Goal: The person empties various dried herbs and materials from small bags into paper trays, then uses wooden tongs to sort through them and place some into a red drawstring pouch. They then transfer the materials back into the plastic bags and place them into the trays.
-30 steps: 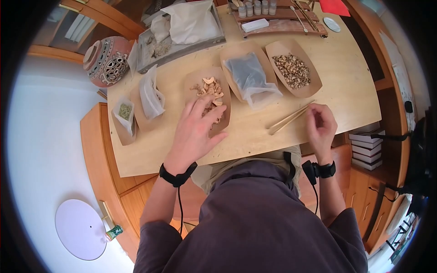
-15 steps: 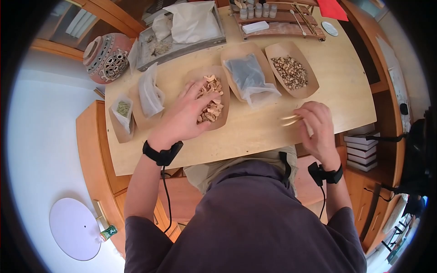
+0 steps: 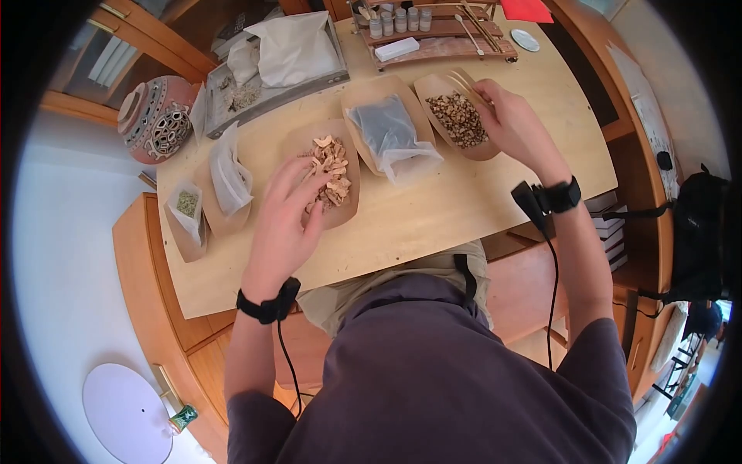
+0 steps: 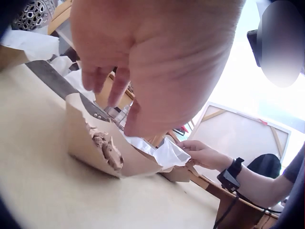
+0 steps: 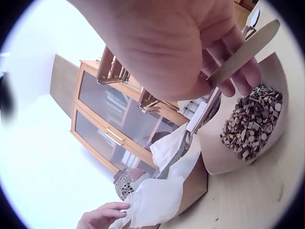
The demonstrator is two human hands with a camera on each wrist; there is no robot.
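My right hand (image 3: 516, 124) pinches a pair of slim wooden tongs (image 3: 462, 80) over a brown paper tray (image 3: 487, 152) of dark, chopped dried pieces (image 3: 457, 120). In the right wrist view, one flat, round-ended arm of the tongs (image 5: 245, 53) sticks out past the fingers, above those pieces (image 5: 252, 121). My left hand (image 3: 280, 220) is spread loosely at the near left side of another paper tray (image 3: 344, 213), which is heaped with pale brown dried slices (image 3: 332, 174). Its fingers overlap the slices in the head view and hold nothing.
Between these trays stands one with a dark, clear-wrapped packet (image 3: 382, 127). Further left are a tray with a white pouch (image 3: 230, 174) and one with green bits (image 3: 187, 204). Behind are a grey tray (image 3: 290, 97), a wooden rack with small jars (image 3: 399, 22) and a patterned pot (image 3: 158, 120).
My right hand has picked up the tongs from the table and carried them forward over the dark chopped pieces. The left hand has stayed by the pale slices, shifting slightly.
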